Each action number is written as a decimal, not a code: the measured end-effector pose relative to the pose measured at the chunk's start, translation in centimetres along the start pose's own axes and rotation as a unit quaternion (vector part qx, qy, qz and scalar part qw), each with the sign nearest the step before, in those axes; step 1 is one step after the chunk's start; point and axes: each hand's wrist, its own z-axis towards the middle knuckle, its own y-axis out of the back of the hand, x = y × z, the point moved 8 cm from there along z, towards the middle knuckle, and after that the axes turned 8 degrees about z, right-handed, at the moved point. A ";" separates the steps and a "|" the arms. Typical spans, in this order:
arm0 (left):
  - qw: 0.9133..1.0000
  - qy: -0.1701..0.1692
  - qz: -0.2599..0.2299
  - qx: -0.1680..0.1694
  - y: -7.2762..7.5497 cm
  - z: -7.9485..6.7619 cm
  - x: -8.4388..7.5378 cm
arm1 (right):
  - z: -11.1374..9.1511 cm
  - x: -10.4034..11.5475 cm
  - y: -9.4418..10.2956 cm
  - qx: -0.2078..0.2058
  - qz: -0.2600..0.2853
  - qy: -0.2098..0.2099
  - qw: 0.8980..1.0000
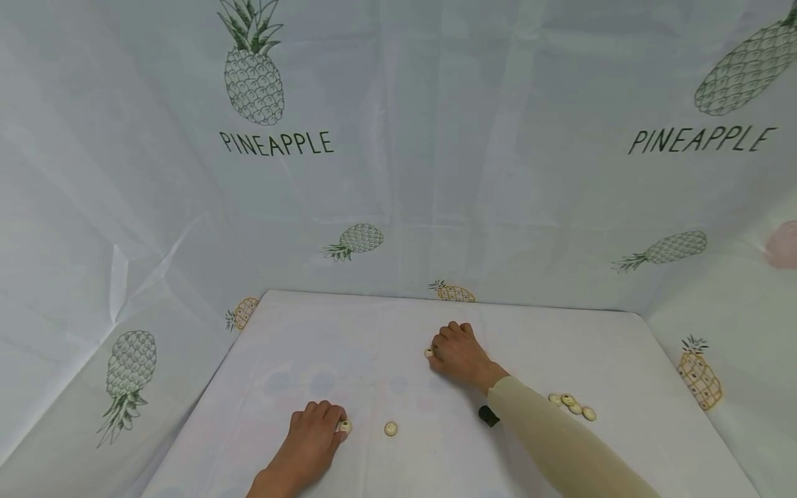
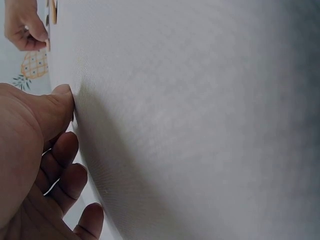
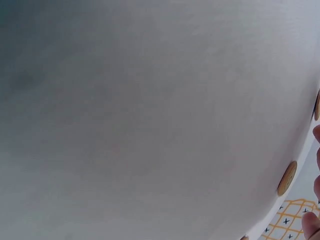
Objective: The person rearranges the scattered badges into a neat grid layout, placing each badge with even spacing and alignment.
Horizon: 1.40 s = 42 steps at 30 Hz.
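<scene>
Near the front of the white-covered table my left hand [image 1: 309, 441] pinches a small round wooden disc [image 1: 345, 427], pale with a dark mark in its middle. In the left wrist view the thumb and fingers of the left hand [image 2: 37, 132] are bent at the table surface, the disc mostly hidden. Farther back, my right hand [image 1: 459, 355] holds a similar disc [image 1: 429, 353] at its fingertips. Between the hands a single wooden disc [image 1: 390, 429] lies flat. At the right wrist view's edge show fingertips [image 3: 311, 225] and another disc [image 3: 287, 178].
Several more wooden discs [image 1: 575, 408] lie grouped on the table right of the right forearm. A small black object [image 1: 488, 416] shows beside the right sleeve [image 1: 548, 432]. White cloth [image 1: 473, 187] printed with pineapples hangs behind the table and at both sides.
</scene>
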 end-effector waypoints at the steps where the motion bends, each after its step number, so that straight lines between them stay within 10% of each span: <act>1: 1.000 0.000 0.000 0.000 0.0 0.0 0.0 | -0.2 -0.1 0.0 0.003 -0.004 0.000 1.000; 21: 1.000 0.021 -0.007 0.021 0.2 -0.5 -0.1 | -7.9 -2.6 4.8 -0.068 -0.018 0.001 0.998; 42: 0.997 0.000 0.064 -0.036 1.0 -0.4 -1.0 | -17.9 -6.8 8.9 -0.117 -0.031 -0.035 0.992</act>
